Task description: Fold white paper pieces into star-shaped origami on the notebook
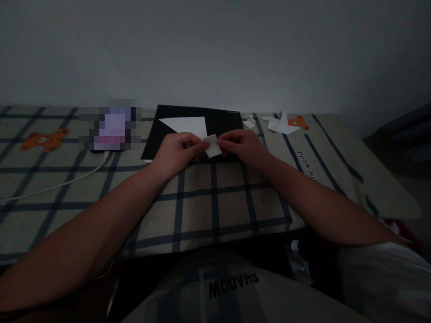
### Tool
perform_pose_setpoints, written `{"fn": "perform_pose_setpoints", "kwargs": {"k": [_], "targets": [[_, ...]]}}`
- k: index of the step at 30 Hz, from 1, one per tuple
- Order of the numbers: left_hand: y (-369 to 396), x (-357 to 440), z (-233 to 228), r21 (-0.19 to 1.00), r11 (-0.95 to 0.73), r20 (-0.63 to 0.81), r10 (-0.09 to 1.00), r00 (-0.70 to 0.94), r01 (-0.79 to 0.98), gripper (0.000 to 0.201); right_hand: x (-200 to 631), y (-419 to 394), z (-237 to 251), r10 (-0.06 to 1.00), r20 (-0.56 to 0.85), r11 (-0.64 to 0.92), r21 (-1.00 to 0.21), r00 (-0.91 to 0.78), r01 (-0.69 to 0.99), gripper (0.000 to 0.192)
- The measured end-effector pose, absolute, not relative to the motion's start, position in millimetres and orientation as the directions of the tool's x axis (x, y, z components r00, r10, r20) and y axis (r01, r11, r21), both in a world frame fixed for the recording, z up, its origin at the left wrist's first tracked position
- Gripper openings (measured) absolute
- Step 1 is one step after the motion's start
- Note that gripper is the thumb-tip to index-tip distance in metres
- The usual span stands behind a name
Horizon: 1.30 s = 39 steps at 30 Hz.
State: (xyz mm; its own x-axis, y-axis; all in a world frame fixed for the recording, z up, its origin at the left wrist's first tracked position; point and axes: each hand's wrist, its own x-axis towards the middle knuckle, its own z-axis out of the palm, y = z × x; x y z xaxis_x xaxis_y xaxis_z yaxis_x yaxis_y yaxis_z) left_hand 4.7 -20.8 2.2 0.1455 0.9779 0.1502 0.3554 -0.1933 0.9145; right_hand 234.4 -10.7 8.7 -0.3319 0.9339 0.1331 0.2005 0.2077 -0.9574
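A small folded piece of white paper (212, 147) is pinched between my two hands, just above the near edge of a black notebook (220, 117). My left hand (178, 152) grips its left side with thumb and fingers. On the opposite edge, the fingers of my right hand (241, 144) close on the same paper. Behind my left hand, a larger white paper with a pointed corner (188, 124) lies on the notebook. To the right of the notebook rest a small folded paper piece (249, 122) and a bigger folded paper shape with pointed arms (283, 124).
A phone (112, 128), its screen lit and blurred, is at the left with a white cable (74, 180) running off leftward. The checked tablecloth (215, 206) carries printed orange bears. A wall stands behind the table, and a clear bottle (299, 264) is below its front edge.
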Motion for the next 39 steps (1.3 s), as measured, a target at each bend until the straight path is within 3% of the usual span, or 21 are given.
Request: {"fn": "perform_pose_setpoints", "kwargs": {"k": [5,10,16,21,27,35,39], "targets": [[-24,8,5,0.973,-0.125,0.100,0.986,0.134,0.193,0.011,234,-10,7,0.936,0.122,0.192,-0.963,-0.329,0.187,0.016],[-26,8,8,0.969,-0.143,0.126,0.987,0.096,0.199,0.009,234,-8,7,0.927,0.115,0.184,-0.969,-0.358,0.165,0.015],[-27,11,9,0.986,-0.045,0.019,0.986,0.164,0.158,0.029,237,-3,1,0.933,0.157,0.217,-0.963,-0.323,0.162,0.017],[-27,13,12,0.973,0.011,-0.051,0.984,0.168,0.229,0.011,236,0,-3,0.925,0.184,0.233,-0.966,-0.332,0.114,0.022],[-29,12,14,0.951,-0.067,0.025,0.990,0.141,0.301,0.014,236,-3,-1,0.909,0.141,0.175,-0.983,-0.392,0.052,0.027],[-28,15,14,0.971,0.036,-0.083,0.978,0.191,0.237,0.005,236,-3,-2,0.939,0.117,0.168,-0.977,-0.325,0.134,0.027],[-29,13,14,0.971,0.021,-0.069,0.979,0.193,0.240,0.003,234,-7,1,0.938,0.114,0.164,-0.978,-0.328,0.129,0.026]]}}
